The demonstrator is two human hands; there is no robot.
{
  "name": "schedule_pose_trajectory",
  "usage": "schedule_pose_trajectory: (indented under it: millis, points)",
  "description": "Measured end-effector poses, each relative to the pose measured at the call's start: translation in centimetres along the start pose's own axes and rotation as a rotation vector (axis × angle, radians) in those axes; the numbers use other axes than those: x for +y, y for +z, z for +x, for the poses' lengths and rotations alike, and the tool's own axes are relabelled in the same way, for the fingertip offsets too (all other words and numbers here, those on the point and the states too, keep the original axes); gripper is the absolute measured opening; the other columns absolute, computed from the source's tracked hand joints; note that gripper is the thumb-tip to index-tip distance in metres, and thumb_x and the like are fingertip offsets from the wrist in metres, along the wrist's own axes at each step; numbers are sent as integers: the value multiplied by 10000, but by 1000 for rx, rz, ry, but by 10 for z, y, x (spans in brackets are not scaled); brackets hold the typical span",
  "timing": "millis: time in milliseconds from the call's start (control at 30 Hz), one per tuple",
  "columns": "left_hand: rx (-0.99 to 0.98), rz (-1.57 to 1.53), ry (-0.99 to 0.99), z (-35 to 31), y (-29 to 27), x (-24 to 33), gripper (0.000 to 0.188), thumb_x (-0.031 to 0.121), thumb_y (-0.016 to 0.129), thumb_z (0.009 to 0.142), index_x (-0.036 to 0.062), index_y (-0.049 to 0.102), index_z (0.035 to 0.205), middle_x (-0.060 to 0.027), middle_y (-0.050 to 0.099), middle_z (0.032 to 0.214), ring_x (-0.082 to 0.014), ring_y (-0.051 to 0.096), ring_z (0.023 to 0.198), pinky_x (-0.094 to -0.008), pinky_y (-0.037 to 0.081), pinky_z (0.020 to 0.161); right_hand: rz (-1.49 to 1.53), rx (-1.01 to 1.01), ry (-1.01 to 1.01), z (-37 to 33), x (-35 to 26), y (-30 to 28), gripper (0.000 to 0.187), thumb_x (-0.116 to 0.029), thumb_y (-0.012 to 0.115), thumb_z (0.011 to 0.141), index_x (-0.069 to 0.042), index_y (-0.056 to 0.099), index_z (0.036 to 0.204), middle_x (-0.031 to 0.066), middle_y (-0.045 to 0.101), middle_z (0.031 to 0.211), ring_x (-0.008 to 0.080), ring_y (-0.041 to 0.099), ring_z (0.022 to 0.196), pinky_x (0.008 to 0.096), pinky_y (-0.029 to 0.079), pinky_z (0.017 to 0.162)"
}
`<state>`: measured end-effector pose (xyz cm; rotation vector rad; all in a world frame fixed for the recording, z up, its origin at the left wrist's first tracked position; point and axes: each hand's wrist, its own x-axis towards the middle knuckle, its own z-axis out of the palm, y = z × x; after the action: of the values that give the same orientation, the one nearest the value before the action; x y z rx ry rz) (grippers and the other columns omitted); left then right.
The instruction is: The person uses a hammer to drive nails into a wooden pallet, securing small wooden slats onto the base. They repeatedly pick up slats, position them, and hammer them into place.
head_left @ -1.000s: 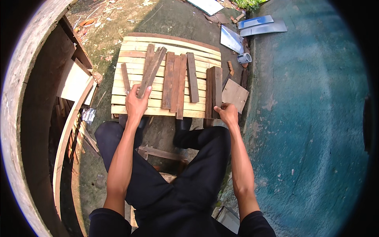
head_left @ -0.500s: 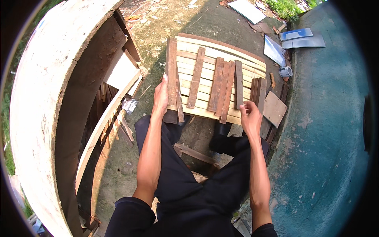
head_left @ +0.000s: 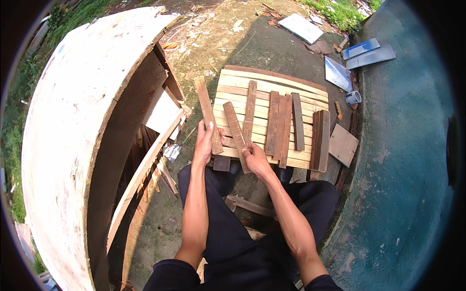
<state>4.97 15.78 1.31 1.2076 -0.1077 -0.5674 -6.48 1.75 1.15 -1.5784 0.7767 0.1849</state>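
Observation:
A low slatted wooden tabletop stands before my knees, with several dark brown wooden strips across it. My left hand is closed around a wooden strip at the tabletop's left edge; a lengthwise seam suggests more than one piece. My right hand pinches the near end of another wooden strip, tilted just right of the left hand. Beyond it lie a single strip, a cluster of strips, a darker strip and a side-by-side bundle at the right edge.
To the left, a large pale wooden panel structure has scrap wood inside. A teal wall runs along the right. Near it are a paint can, a square board and shiny panels.
My right hand has moved left from the dark strip to a narrow strip beside my left hand. My left hand's wood has shifted nearer and leans. The view has shifted too.

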Motion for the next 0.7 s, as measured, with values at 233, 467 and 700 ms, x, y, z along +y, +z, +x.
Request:
schedule_pose_trajectory:
  millis: [233,467,700]
  points:
    - [-188,-185,-148,2,37,-9,264,266,438,1020,92,434,1218,-50,557,986,-138,582,773,-293,503,711,227,294,-192,-79,18,-156,437,-308,539,966,-16,441,1276,26,522,787,88,476,580,241,395,490]
    - [-226,-44,-210,5,70,-28,326,238,431,1000,76,407,1281,-33,555,894,-114,541,710,-255,463,652,8,639,-86,-90,50,-256,426,-240,583,911,33,542,1236,108,631,1072,178,577,941,301,444,850]
    - [-259,-48,-226,7,73,-28,363,228,425,987,120,386,1332,-35,551,888,-110,542,681,-262,455,576,40,580,-193,-49,81,-267,465,-170,604,839,20,551,1260,130,632,1142,203,576,1049,311,418,931]
